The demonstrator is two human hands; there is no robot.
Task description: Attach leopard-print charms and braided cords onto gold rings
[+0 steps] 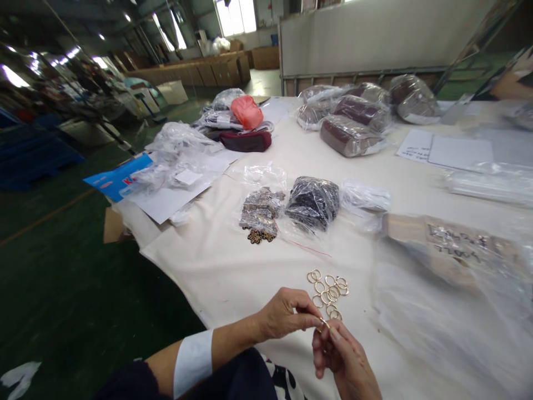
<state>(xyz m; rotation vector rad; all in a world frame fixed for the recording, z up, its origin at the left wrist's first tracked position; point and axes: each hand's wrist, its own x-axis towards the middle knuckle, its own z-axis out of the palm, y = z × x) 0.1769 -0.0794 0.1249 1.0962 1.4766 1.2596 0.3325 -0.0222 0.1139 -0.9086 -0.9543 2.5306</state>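
Observation:
My left hand (287, 315) pinches a small gold ring (324, 324) between thumb and fingertips at the table's near edge. My right hand (343, 361) meets it from below, its fingers closed on the same ring. Just beyond both hands lies a loose cluster of several gold rings (328, 289) on the white cloth. Farther back are a clear bag of dark metal parts (261, 214) and a bag of black pieces (313, 203).
White cloth table (216, 266) with its edge at the left over a green floor. Large clear plastic bags (449, 311) lie at the right, wrapped maroon bundles (353, 119) at the back, papers and a blue folder (114, 179) at the left corner.

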